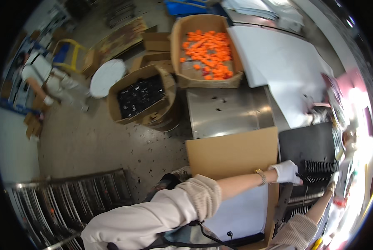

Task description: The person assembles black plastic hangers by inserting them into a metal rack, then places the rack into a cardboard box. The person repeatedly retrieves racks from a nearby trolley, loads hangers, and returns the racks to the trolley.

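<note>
In a white glove, my left hand (286,172) is closed at the left end of a black comb-like rack (318,179) of thin upright pieces. My right hand (333,180), also gloved in white, is at the rack's right end, its fingers narrowly visible and closed against it. A similar black toothed row (321,166) lies just beyond, on a dark flat panel (305,143). Nearer to me, another toothed row (302,209) is partly covered by my right forearm.
An open cardboard box (232,152) with a white liner stands left of the rack. Beyond are a metal table (230,110), a carton (240,77) of orange pieces and a carton (111,102) of black pieces. Slotted metal racking (69,200) stands lower left; a person (49,79) bends far left.
</note>
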`<state>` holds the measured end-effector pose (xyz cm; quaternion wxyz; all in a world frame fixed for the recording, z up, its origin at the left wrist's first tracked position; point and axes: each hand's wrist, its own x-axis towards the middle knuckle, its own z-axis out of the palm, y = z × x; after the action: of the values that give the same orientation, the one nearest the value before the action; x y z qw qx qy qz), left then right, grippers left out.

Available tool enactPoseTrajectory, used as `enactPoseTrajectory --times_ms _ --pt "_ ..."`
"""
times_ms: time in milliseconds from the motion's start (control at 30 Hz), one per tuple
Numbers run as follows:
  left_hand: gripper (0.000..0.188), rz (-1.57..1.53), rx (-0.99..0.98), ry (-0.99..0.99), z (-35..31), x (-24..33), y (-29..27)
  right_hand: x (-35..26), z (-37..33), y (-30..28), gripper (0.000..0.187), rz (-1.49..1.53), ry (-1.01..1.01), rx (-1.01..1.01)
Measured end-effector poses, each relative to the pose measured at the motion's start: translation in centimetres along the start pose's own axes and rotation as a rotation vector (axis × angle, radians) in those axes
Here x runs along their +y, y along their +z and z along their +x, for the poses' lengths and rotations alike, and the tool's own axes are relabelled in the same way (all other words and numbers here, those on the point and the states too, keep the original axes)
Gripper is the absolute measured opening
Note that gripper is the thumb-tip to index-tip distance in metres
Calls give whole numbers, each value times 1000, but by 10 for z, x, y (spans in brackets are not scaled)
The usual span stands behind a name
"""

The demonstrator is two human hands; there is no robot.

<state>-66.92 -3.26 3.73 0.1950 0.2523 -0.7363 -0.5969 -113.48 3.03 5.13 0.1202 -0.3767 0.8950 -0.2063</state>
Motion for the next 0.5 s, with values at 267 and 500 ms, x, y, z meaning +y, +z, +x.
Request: enactPoseTrajectory --times_ms 267,500 --pt "63 33 -58 -57 -10 6 -5 -54 -78 38 57 -160 43 -24" --pt "55 99 20 -8 -14 -21 46 -168 -202 54 57 -199 246 155"
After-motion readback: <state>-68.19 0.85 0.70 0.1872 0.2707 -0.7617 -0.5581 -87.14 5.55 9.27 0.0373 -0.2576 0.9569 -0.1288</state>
